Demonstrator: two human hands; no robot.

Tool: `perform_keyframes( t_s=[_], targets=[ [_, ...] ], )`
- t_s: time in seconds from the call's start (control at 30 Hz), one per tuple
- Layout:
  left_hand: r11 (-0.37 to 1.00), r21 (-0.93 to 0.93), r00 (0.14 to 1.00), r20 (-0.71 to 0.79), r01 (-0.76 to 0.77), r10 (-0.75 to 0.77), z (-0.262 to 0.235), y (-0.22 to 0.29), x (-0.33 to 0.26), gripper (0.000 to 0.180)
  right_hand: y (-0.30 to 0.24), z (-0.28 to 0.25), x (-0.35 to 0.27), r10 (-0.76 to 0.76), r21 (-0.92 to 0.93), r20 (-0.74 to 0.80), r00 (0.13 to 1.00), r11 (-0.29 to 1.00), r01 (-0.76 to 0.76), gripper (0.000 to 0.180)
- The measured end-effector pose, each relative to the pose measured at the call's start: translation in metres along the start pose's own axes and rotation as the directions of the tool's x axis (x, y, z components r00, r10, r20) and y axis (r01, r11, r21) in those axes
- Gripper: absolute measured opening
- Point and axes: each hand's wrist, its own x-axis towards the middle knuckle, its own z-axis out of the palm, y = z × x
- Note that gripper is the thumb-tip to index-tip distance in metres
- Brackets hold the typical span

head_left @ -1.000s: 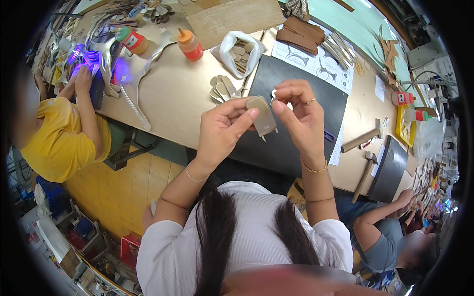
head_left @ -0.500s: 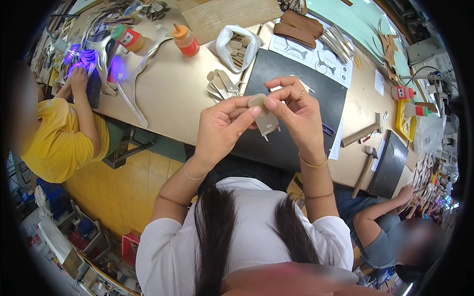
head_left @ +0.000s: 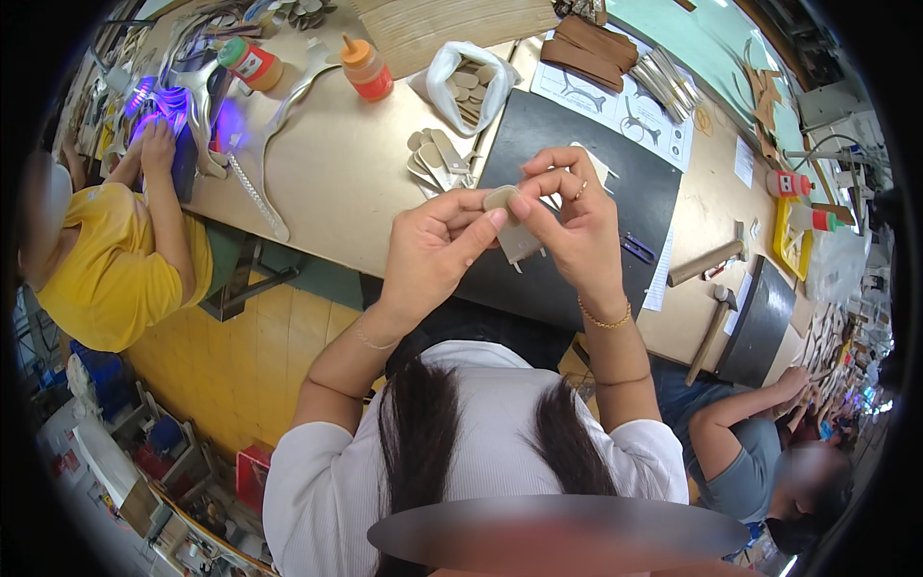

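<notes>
Over the black mat (head_left: 635, 173), my left hand (head_left: 433, 248) and my right hand (head_left: 579, 231) pinch a small beige leather tab (head_left: 519, 244) between them. Its rounded top is between both thumbs and forefingers; the squared lower end, with thin strips, hangs toward me. Other fingers of my right hand are raised and bent. Behind that hand a pale flat piece (head_left: 594, 163) lies on the mat, partly hidden. A small pile of similar tabs (head_left: 437, 159) rests just beyond my left hand. To the right of my right wrist lies a dark blue tool (head_left: 637, 248).
A white bag (head_left: 471, 91) of tabs, glue bottles (head_left: 366, 69), brown leather strips (head_left: 588, 53) and drawing sheets (head_left: 663, 139) stand or lie farther back. Hammers (head_left: 713, 332) lie at right. A person in yellow (head_left: 125, 260) works at left, another in grey-blue (head_left: 735, 452) at right.
My right thumb and fingers have shifted slightly on the tab, and the pale piece behind them shows more. The view has moved a little. Both hands keep their pinch.
</notes>
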Motion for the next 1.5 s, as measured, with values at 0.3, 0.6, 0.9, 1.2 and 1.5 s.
perform_keyframes(
  t_s=[0.3,0.6,0.9,1.2,1.5],
  targets=[
    [0.995,0.101,0.987,-0.162,0.009,0.008,-0.041,-0.039,0.022,0.021,0.026,0.018,0.034,-0.121,-0.269,0.051,0.991,0.954,0.130,0.037],
    [0.534,0.840,0.822,-0.237,-0.094,0.517,-0.062,-0.055,0.058,0.041,0.082,0.075,0.229,-0.509,-0.520,0.041,0.860,0.724,0.454,0.017],
    [0.583,0.655,0.868,0.264,-0.481,0.420,-0.014,-0.082,0.032,0.032,0.103,0.128,0.323,-0.653,-0.791,0.272,0.707,0.266,0.551,0.023],
    [0.595,0.580,0.831,0.386,-0.556,0.401,-0.004,-0.098,0.049,0.031,0.105,0.129,0.354,-0.627,-0.853,0.295,0.721,0.167,0.494,0.011],
    [0.593,0.642,0.873,0.323,-0.487,0.366,0.023,-0.096,0.075,0.038,0.123,0.071,0.333,-0.225,-0.125,0.059,0.973,0.965,0.230,0.021]
  ],
)
